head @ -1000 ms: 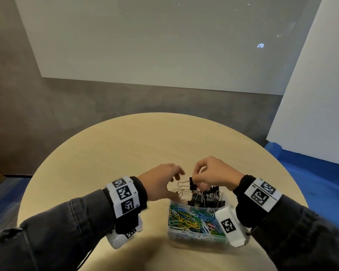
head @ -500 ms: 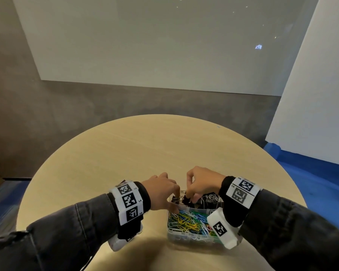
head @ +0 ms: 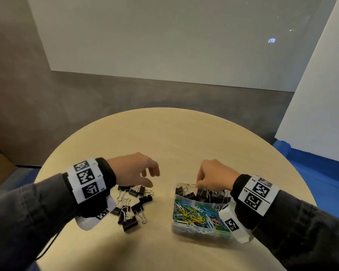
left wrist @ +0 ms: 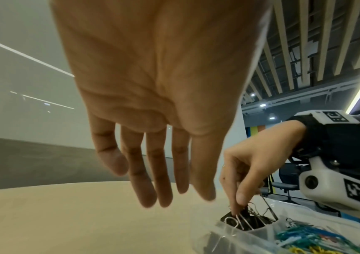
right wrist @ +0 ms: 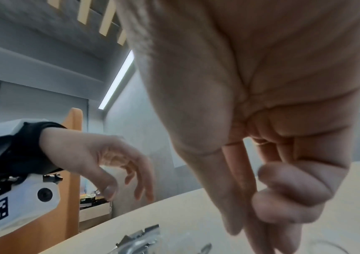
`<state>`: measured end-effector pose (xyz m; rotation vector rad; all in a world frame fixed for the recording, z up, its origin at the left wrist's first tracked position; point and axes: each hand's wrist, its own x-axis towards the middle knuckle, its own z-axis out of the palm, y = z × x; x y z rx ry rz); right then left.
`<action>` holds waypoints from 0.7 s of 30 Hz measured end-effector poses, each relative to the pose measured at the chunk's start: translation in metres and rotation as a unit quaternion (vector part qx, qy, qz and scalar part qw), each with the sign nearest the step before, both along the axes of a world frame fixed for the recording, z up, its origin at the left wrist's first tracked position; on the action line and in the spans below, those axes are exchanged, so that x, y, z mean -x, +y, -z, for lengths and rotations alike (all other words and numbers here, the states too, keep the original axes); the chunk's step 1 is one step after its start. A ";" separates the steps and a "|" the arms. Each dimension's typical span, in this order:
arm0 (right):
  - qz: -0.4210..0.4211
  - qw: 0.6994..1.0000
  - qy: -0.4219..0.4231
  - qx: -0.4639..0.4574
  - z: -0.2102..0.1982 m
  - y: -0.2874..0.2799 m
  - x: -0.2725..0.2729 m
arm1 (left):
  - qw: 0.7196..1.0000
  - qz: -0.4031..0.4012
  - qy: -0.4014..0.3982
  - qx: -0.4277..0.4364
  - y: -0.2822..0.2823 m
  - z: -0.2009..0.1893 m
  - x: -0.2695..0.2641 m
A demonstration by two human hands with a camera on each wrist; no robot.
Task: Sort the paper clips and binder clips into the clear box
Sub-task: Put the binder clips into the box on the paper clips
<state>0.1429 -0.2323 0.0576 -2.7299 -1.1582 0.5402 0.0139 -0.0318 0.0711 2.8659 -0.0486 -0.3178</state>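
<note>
A clear box (head: 202, 230) stands on the round table (head: 164, 137) in front of my right arm. Its near compartment holds several coloured paper clips (head: 196, 212); its far compartment holds black binder clips (head: 186, 193). My right hand (head: 199, 184) reaches down into that far compartment, where thumb and forefinger pinch a black binder clip (left wrist: 241, 212). A loose pile of binder clips (head: 131, 204) lies on the table to the left of the box. My left hand (head: 153, 178) hovers just above the pile's far side, fingers relaxed and hanging down, holding nothing (left wrist: 174, 197).
The pale wooden tabletop stretches bare beyond both hands to its curved far edge. A grey wall and a white panel (head: 321, 94) stand behind the table, with blue floor (head: 311, 163) at the right.
My left hand has left the box and moved left over the loose pile. My right hand has come down with its binder clip into the far compartment.
</note>
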 end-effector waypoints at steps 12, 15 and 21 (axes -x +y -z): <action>-0.247 0.966 0.026 -0.068 0.026 0.040 0.113 | 0.989 -0.034 0.114 -0.091 0.027 0.040 0.056; -0.288 0.957 0.006 -0.043 0.032 0.052 0.124 | 0.992 -0.030 0.100 -0.067 0.028 0.046 0.055; -0.276 0.960 -0.055 -0.002 0.031 0.063 0.131 | 0.997 -0.015 0.073 -0.026 0.024 0.055 0.050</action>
